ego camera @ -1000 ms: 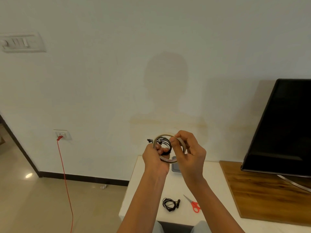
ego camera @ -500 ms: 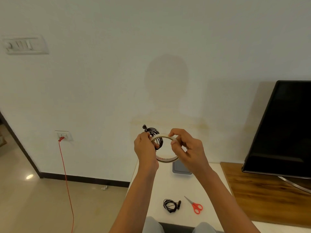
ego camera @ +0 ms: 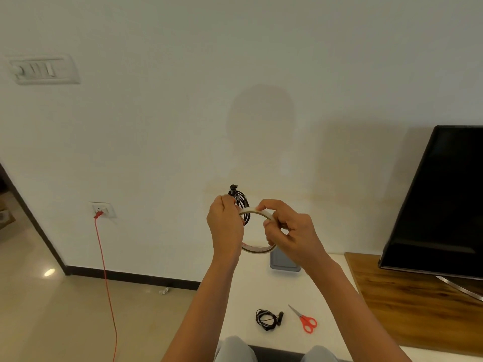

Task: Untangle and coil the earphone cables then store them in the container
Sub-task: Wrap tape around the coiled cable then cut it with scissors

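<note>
The left hand (ego camera: 226, 226) is curled round a black earphone coil (ego camera: 241, 202), which sticks up above its knuckles, and it meets the left edge of a tape roll (ego camera: 257, 249). The right hand (ego camera: 290, 233) pinches the roll's right side, fingers curled. Just below the right hand sits a grey container (ego camera: 285, 265) on the white table (ego camera: 248, 291). Further below both hands lie a second coil (ego camera: 266, 320) and, beside it, red scissors (ego camera: 306, 322). A TV (ego camera: 444, 199) stands off right.

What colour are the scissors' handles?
Red, with plain metal blades. The scissors show clearly in the head view.
</note>
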